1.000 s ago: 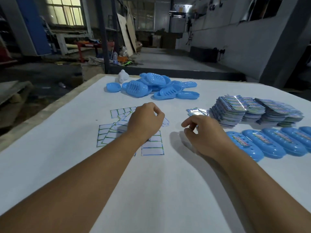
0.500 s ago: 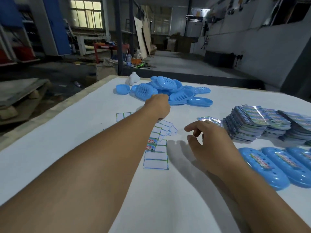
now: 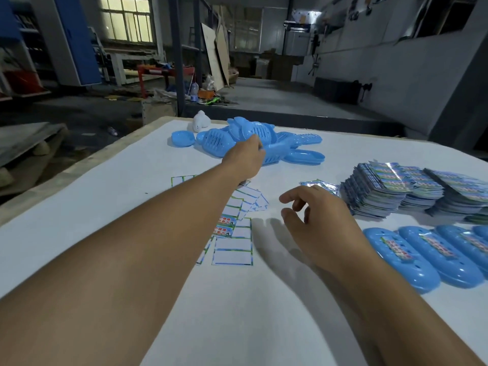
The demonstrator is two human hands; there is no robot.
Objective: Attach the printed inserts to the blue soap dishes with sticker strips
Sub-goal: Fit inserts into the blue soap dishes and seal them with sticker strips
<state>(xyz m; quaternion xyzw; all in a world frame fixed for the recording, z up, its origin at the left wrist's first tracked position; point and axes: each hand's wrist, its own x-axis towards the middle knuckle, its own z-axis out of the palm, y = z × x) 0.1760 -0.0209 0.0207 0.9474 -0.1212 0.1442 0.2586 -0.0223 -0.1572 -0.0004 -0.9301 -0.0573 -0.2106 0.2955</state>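
A pile of blue soap dishes (image 3: 219,140) lies at the far side of the white table (image 3: 264,318). My left hand (image 3: 244,159) reaches into that pile, its fingers curled over the near end of one slotted dish (image 3: 273,154). Sticker strip sheets (image 3: 232,250) with green borders are spread under my left forearm. My right hand (image 3: 314,223) hovers above the table with loosely curled fingers and holds nothing. Stacks of shiny printed inserts (image 3: 383,191) sit to the right, and one loose insert (image 3: 319,184) lies beside them.
A row of blue dishes with inserts attached (image 3: 406,257) lies at the right edge, near my right forearm. A small white object (image 3: 201,121) stands behind the pile at the table's far edge. Beyond the table is a dim workshop floor.
My left hand left the sticker sheets and stretched forward to the pile of dishes. My right hand stayed in place and opened its fingers a little.
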